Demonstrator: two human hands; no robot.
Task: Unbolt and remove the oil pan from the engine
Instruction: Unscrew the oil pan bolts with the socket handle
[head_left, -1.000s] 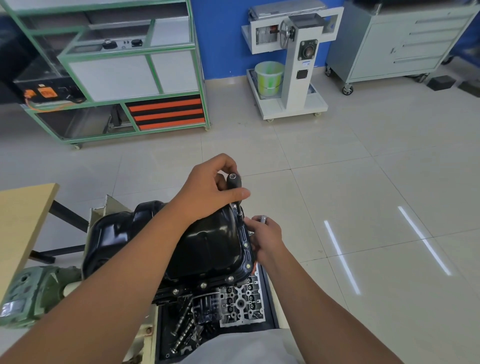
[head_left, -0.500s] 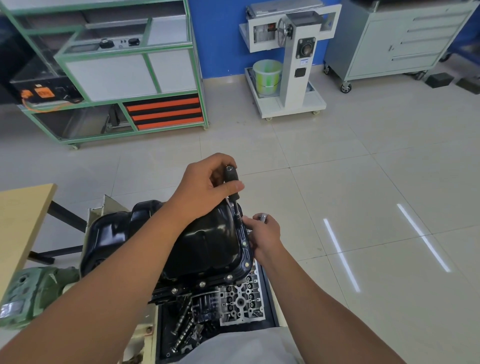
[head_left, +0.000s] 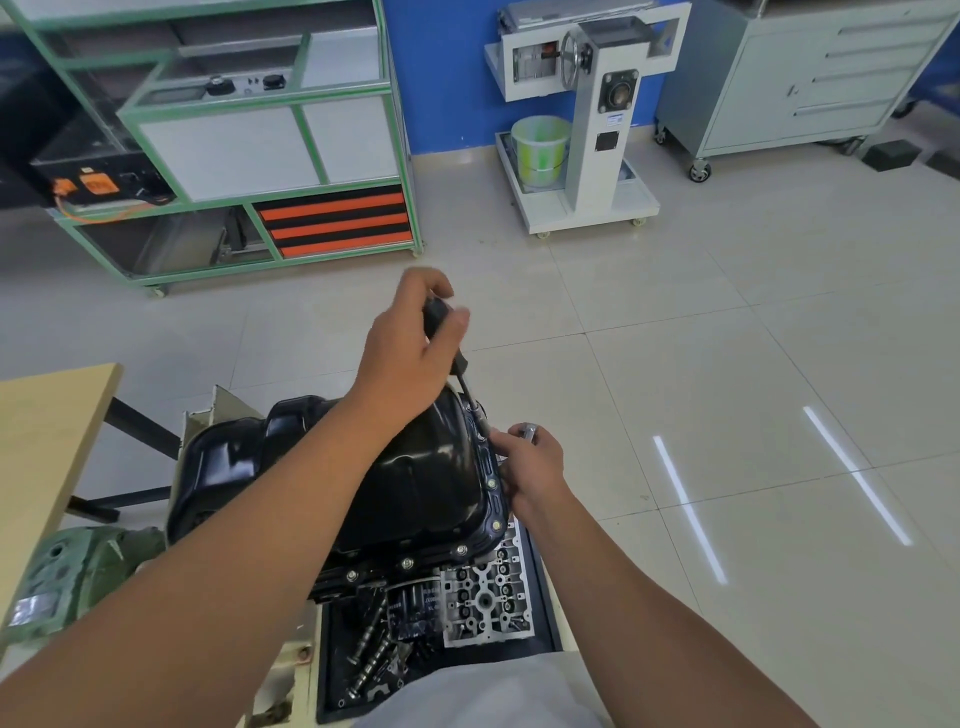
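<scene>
left hand (head_left: 410, 358) clenched round the black handle of a socket driver (head_left: 451, 347), shaft slanting down to a bolt on the far right edge of the black oil pan (head_left: 415, 478). right hand (head_left: 532, 470) curled just beside that same rim, pinching a small shiny metal piece (head_left: 529, 431) between fingertips, whether bolt or socket impossible to tell. oil pan seated upside down atop the engine (head_left: 363, 574) on its stand, several flange bolts (head_left: 407, 563) in place along the near edge, above a dark tray (head_left: 545, 608) of loose engine parts.
</scene>
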